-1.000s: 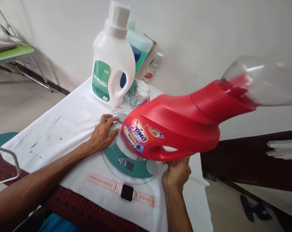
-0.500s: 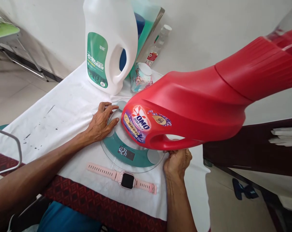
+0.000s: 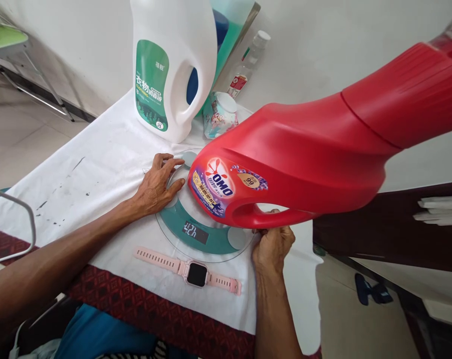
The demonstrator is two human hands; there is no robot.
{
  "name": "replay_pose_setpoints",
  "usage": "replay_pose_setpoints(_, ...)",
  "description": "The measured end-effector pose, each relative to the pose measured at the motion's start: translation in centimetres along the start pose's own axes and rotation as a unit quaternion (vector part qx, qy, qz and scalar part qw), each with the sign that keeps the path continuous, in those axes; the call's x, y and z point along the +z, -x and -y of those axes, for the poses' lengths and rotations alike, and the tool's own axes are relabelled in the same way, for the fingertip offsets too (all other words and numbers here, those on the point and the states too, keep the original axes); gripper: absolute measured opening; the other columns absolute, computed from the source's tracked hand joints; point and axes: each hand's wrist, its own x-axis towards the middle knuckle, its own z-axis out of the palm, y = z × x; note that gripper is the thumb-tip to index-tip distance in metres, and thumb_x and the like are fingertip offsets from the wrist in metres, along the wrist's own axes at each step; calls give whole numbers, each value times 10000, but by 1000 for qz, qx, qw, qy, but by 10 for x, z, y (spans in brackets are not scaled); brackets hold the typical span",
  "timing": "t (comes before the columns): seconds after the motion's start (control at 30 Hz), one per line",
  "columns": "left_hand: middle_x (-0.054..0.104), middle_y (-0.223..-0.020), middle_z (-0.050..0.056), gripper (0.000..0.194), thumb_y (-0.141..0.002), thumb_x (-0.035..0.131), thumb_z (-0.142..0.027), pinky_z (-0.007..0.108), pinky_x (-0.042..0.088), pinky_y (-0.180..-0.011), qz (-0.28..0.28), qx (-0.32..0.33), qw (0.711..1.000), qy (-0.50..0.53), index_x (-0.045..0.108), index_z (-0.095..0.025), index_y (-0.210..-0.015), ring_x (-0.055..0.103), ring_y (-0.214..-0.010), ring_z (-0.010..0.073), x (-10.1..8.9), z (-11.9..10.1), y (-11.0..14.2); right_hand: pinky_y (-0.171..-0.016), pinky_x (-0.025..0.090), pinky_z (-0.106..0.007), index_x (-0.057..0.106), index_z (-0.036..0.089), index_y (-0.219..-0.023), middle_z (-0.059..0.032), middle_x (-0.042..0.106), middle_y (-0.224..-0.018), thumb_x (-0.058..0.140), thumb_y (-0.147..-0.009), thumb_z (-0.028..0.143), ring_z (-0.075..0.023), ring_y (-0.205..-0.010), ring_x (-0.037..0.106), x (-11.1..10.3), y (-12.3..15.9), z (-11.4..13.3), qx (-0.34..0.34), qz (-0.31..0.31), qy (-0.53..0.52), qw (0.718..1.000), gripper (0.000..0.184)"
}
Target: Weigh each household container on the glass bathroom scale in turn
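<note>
A large red OMO detergent bottle (image 3: 304, 159) stands on a round glass kitchen scale (image 3: 184, 222) with a teal band, appearing tilted toward the right in the wide view. Lit digits show on the scale's display (image 3: 196, 233). My left hand (image 3: 159, 183) rests at the scale's left edge, fingers spread, thumb and fingertips touching the glass. At the right edge, beside the bottle's handle, my right hand (image 3: 274, 247) is closed with its fingers curled on the rim; the bottle partly hides them. A pink smartwatch (image 3: 196, 274) lies flat in front of the scale.
Behind the scale stand a white two-litre jug (image 3: 173, 65), a small wipes pack (image 3: 220, 117) and a clear bottle (image 3: 250, 62) near the wall. A white cloth (image 3: 95, 164) covers the table. Dark slippers (image 3: 371, 290) lie on the floor at right.
The view has shifted slightly. Both hands, the red bottle and the scale keep nearly the same places relative to each other.
</note>
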Motion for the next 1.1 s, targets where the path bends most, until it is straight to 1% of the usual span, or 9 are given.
replay_pose_setpoints(0.07, 467, -1446, 148, 459, -976, 618, -320, 561, 612, -1012, 0, -1, 1000, -3, 560, -201, -1416, 701, -1088, 240, 0, 0, 0, -499, 324, -241, 524, 211, -636, 79, 435, -509, 751, -846, 615, -81, -497, 386, -1, 0, -1, -1, -2, 5, 1000, 508)
replay_pose_setpoints(0.27, 459, -1463, 145, 454, -976, 624, -316, 560, 617, -1005, -1, 3, 1000, -3, 555, -207, -1411, 704, -1079, 237, 1, 2, 0, -486, 330, -242, 539, 209, -625, 83, 432, -507, 795, -821, 493, -84, -487, 400, -1, 0, -1, 3, -21, -7, 1000, 429)
replay_pose_setpoints(0.43, 462, -1446, 147, 466, -980, 621, -326, 553, 614, -1011, -3, 12, 1000, -2, 550, -194, -1421, 698, -1086, 235, 2, 4, 1, -480, 326, -240, 545, 207, -633, 81, 435, -508, 785, -829, 518, -82, -483, 394, -1, 0, -1, 3, -17, -2, 1000, 439)
replay_pose_setpoints(0.6, 447, -1464, 147, 464, -980, 623, -329, 562, 608, -1021, 2, 6, 1000, -2, 548, -202, -1421, 700, -1081, 235, 1, 4, 0, -470, 325, -235, 526, 214, -631, 87, 421, -499, 791, -812, 527, -80, -477, 388, -1, 0, -1, 10, -20, -2, 1000, 449)
replay_pose_setpoints(0.73, 441, -1473, 146, 461, -979, 620, -340, 571, 612, -1011, 2, 5, 1000, 3, 546, -215, -1416, 698, -1071, 234, 0, 4, 0, -467, 352, -226, 518, 218, -641, 85, 440, -513, 765, -795, 430, -77, -479, 406, 0, 0, 2, 10, -24, -21, 999, 360)
replay_pose_setpoints(0.8, 451, -1458, 146, 457, -979, 614, -342, 574, 615, -1003, 2, 7, 1000, 3, 547, -213, -1412, 691, -1085, 244, 0, 3, 1, -458, 364, -223, 503, 223, -630, 90, 424, -511, 744, -760, 369, -77, -473, 411, 0, -1, 5, 2, -30, -38, 999, 310)
replay_pose_setpoints(0.87, 461, -1443, 150, 457, -973, 611, -329, 584, 613, -1003, 0, 6, 1000, 0, 548, -207, -1408, 684, -1098, 254, 1, 2, 1, -446, 369, -220, 477, 229, -603, 97, 389, -496, 730, -723, 341, -76, -460, 411, 1, -1, 6, -1, -39, -44, 998, 302)
replay_pose_setpoints(1.1, 456, -1445, 155, 459, -962, 604, -311, 616, 592, -1021, 5, -2, 1000, -2, 538, -216, -1406, 674, -1124, 273, 0, 0, 2, -415, 352, -229, 466, 236, -569, 98, 374, -455, 770, -703, 422, -83, -436, 404, 4, 1, 7, 1, -60, -20, 998, 380)
